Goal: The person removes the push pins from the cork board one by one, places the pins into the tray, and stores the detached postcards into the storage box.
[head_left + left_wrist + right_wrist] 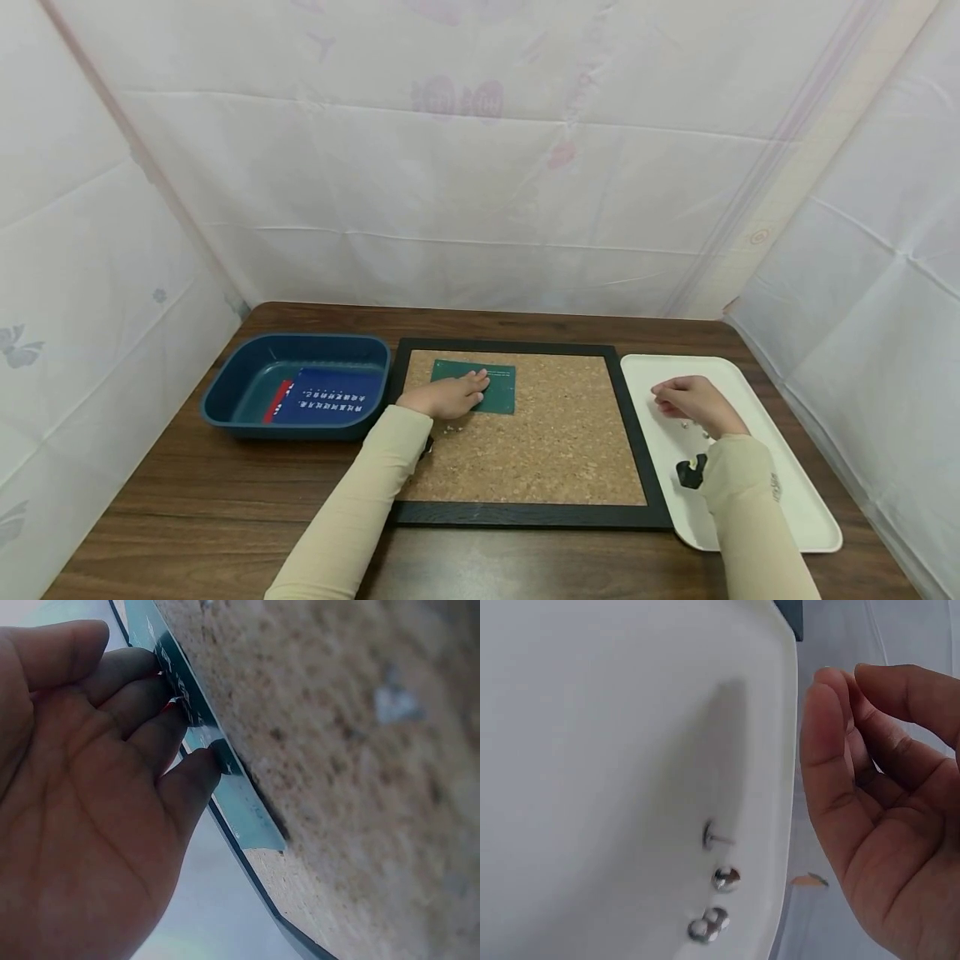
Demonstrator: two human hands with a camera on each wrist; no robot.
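Left grip (90,795) flat on green card (487,390).

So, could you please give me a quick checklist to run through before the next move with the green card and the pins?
1. Green card lies flat on the cork board: ok.
2. Left hand presses the card with straight fingers: ok.
3. Pins lie within reach on the white tray, beside the right hand: ok.
4. Right hand already holds a pin: cannot tell; in the right wrist view its fingers are loosely curled with nothing visible between them.
5. Loose pin lying on the cork near the left wrist, a prick risk: not ok.
6. Card's free corners uncovered for pinning: ok.
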